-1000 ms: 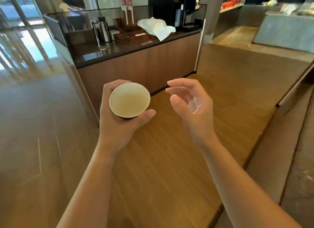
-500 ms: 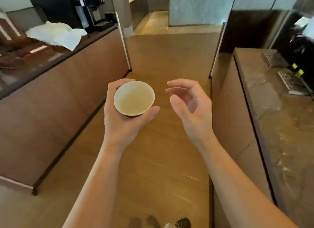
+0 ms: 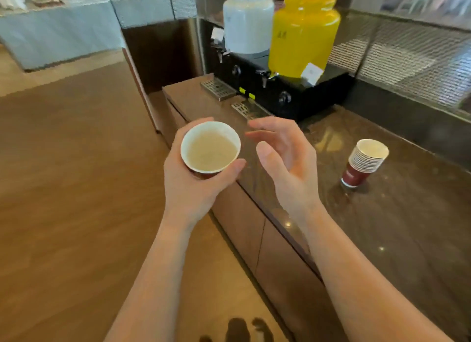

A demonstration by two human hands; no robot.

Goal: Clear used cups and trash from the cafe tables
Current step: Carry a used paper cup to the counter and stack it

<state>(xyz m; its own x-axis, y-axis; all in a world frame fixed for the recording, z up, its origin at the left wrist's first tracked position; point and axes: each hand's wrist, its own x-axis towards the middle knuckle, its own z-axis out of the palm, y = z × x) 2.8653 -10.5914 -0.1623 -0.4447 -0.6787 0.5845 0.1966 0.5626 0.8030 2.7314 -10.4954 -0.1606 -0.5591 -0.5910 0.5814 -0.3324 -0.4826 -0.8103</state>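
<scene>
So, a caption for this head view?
The left hand holds a paper cup beside a counter bearing a yellow dispenser; right hand hovers open.

Bare counter [image 3: 397, 239] ahead, only cup stack [image 3: 364, 163] and dispensers [image 3: 303, 33] obstruct

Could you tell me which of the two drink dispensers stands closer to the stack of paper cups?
The yellow dispenser, on the right; the white dispenser stands to its left, farther from the stack of paper cups.
</scene>
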